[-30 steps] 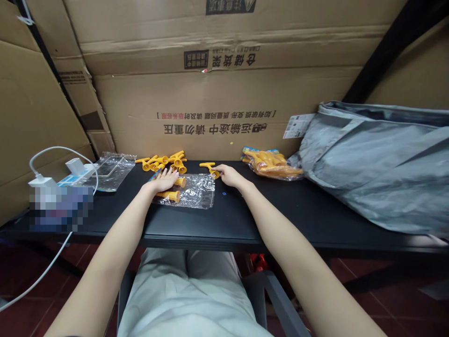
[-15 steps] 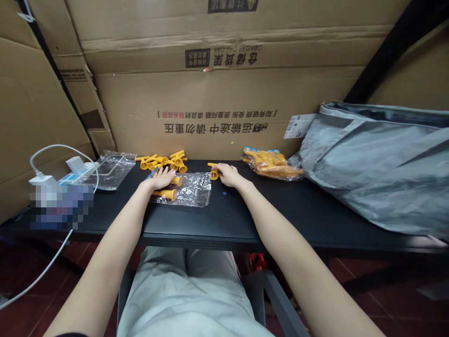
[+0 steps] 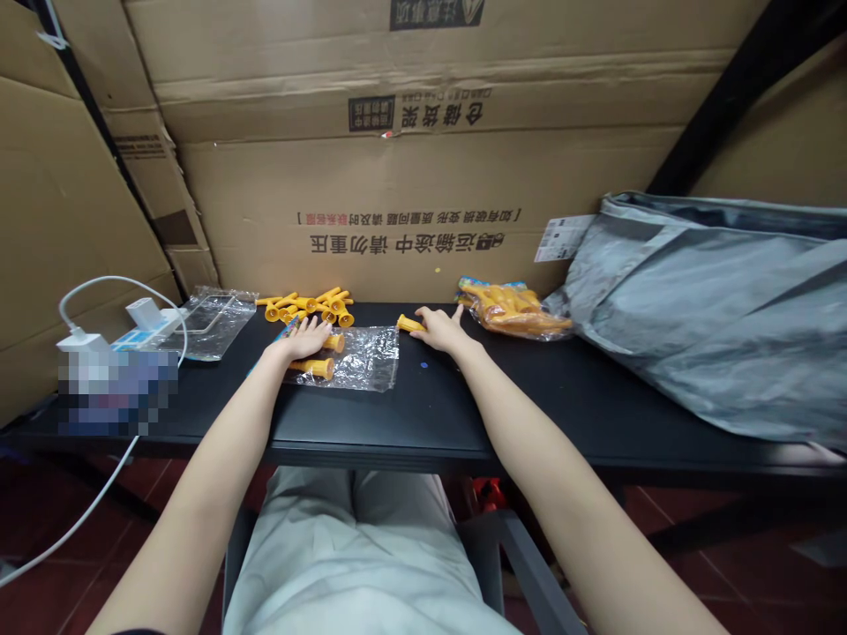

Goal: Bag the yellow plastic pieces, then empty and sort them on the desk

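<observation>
My left hand (image 3: pixel 306 339) lies flat with its fingers spread on a clear plastic bag (image 3: pixel 367 357). Two yellow toy horns (image 3: pixel 318 368) are inside that bag, their flared ends pointing right and their other ends partly covered by the hand. To the right, a single yellow toy horn (image 3: pixel 409 324) is gripped by my right hand (image 3: pixel 442 329), its flared end toward the bag. The far end of this horn is hidden under the fingers. Behind my left hand, several loose yellow toy horns (image 3: pixel 308 304) are piled near the cardboard.
A filled bag of yellow horns (image 3: pixel 513 309) lies at the back right, beside a large grey fabric bag (image 3: pixel 701 326). At left are a clear plastic wrapper (image 3: pixel 215 326), a power strip (image 3: pixel 149 328) and a white cable (image 3: pixel 99 494). Cardboard (image 3: pixel 265 176) stands along the table's (image 3: pixel 384 432) back.
The horn at my right hand has turned from upright-looking to lying sideways, and the hand has shifted slightly right. My left hand stays on the bag.
</observation>
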A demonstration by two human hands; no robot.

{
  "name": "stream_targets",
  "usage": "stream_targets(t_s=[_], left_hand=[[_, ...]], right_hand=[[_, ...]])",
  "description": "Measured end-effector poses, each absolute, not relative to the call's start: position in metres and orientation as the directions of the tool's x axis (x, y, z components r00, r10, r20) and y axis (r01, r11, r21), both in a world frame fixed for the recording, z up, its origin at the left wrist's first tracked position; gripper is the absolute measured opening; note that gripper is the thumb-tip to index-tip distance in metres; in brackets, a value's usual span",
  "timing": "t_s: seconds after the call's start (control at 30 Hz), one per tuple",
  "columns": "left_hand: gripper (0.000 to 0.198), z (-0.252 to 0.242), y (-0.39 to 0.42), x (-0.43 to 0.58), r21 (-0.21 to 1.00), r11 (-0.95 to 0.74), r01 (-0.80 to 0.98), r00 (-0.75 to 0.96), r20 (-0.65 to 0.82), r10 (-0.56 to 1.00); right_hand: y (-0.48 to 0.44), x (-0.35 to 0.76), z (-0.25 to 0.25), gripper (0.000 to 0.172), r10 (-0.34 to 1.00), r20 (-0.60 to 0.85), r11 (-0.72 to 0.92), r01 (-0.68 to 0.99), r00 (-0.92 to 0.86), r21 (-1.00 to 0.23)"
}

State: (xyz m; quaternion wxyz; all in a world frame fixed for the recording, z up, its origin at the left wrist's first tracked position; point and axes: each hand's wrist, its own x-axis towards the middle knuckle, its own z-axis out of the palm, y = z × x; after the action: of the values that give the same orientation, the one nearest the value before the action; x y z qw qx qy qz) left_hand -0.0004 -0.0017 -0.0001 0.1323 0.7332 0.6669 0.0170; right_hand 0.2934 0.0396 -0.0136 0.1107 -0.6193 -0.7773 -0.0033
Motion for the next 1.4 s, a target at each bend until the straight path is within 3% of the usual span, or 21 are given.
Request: stream_targets(t_s=[0.17, 0.4, 0.5, 0.7, 0.9, 1.07, 1.23, 1.4], left_hand=[[0.073, 0.0, -0.002, 0.0, 0.241, -0.058, 0.969, 0.101, -0.17, 0.98], [0.072, -0.001, -0.001, -0.001, 0.254, -0.062, 0.965, 0.104, -0.156, 0.982], [0.074, -0.001, -0.001, -0.001, 0.258, -0.055, 0.965, 0.099, -0.164, 0.981], [0.073, -0.001, -0.002, -0.001, 0.253, -0.054, 0.966, 0.099, -0.167, 0.981], [0.073, 0.001, -0.004, 0.001, 0.236, -0.061, 0.97, 0.103, -0.167, 0.981], [0.072, -0.002, -0.003, 0.005, 0.239, -0.064, 0.969, 0.1, -0.141, 0.985], [0.074, -0.006, -0.002, 0.009, 0.283, -0.07, 0.957, 0.101, -0.098, 0.99], [0.072, -0.004, -0.005, 0.009, 0.337, -0.063, 0.939, 0.097, -0.082, 0.992]], right_hand=[[0.037, 0.302, 0.0, 0.023, 0.994, 0.044, 0.102, 0.995, -0.103, 0.019], [0.031, 0.308, 0.013, 0.015, 0.999, -0.01, 0.039, 0.999, -0.039, -0.016], [0.025, 0.31, 0.02, 0.012, 0.996, -0.037, 0.073, 0.993, -0.077, -0.096], [0.014, 0.322, 0.039, 0.018, 0.946, -0.051, 0.263, 0.851, -0.32, -0.455], [0.006, 0.307, 0.041, 0.014, 0.858, -0.206, 0.327, 0.808, -0.471, -0.49], [0.001, 0.279, 0.034, 0.011, 0.864, -0.086, 0.4, 0.778, -0.497, -0.484], [-0.005, 0.256, 0.029, 0.009, 0.907, 0.067, 0.409, 0.827, -0.417, -0.386], [-0.007, 0.25, 0.026, 0.007, 0.926, 0.104, 0.378, 0.867, -0.364, -0.325]])
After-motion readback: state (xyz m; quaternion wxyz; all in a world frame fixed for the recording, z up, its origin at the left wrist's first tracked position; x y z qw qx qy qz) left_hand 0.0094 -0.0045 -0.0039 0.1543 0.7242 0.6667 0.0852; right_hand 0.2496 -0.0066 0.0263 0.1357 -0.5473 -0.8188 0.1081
